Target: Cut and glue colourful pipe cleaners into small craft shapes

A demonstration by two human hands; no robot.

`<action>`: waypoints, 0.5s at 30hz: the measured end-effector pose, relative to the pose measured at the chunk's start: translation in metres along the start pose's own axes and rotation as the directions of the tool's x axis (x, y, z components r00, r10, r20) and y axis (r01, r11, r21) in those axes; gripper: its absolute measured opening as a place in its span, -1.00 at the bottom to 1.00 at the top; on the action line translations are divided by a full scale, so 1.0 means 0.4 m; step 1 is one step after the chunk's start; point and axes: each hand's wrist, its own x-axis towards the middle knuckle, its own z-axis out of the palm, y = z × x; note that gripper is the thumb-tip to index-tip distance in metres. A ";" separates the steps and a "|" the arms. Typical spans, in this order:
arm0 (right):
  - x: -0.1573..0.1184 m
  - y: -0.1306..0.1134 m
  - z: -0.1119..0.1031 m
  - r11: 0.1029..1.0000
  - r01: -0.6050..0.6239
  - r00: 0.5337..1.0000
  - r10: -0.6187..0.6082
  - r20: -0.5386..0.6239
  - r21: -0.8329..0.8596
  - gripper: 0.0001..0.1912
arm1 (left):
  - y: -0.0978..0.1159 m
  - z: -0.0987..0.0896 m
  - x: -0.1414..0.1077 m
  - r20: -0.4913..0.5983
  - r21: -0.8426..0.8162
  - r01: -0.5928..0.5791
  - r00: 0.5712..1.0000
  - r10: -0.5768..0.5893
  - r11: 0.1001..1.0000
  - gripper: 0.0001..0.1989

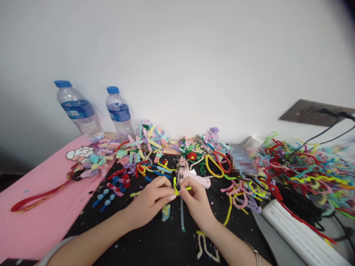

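Observation:
Over the black mat (144, 244), my left hand (152, 199) and my right hand (198, 203) meet at the fingertips. Both pinch a short bright yellow pipe cleaner (175, 183), bent so that one end points up and another sticks out right. The fingers cover its middle. Just behind my right hand lies a pale pink glue gun (201, 181), its nozzle end dirty. Below the fingers, a thin grey-blue stick (182, 216) with a green tip rests on the mat, near a small yellow-and-blue fuzzy piece (165, 212).
Two water bottles (80, 114) lean at the wall. Finished-looking fuzzy shapes (151, 136) pile along the back. A tangle of pipe cleaners (310, 159) fills the right, beside a white power strip (302, 232). A red strap (36, 201) lies on the pink board (36, 229).

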 end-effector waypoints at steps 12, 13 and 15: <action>-0.002 0.010 -0.002 0.998 0.043 0.999 -0.043 0.010 -0.037 -0.87 | -0.019 0.000 0.007 -0.081 -0.355 0.237 0.956 -0.283 0.904 -0.81; -0.003 0.012 0.000 0.997 0.040 0.999 -0.039 0.019 -0.065 -0.90 | -0.021 0.002 0.007 -0.076 -0.369 0.252 0.951 -0.300 0.895 -0.83; -0.003 0.014 0.003 0.991 0.043 0.999 -0.040 0.026 -0.130 -0.94 | -0.025 0.008 0.005 -0.092 -0.385 0.269 0.941 -0.327 0.883 -0.84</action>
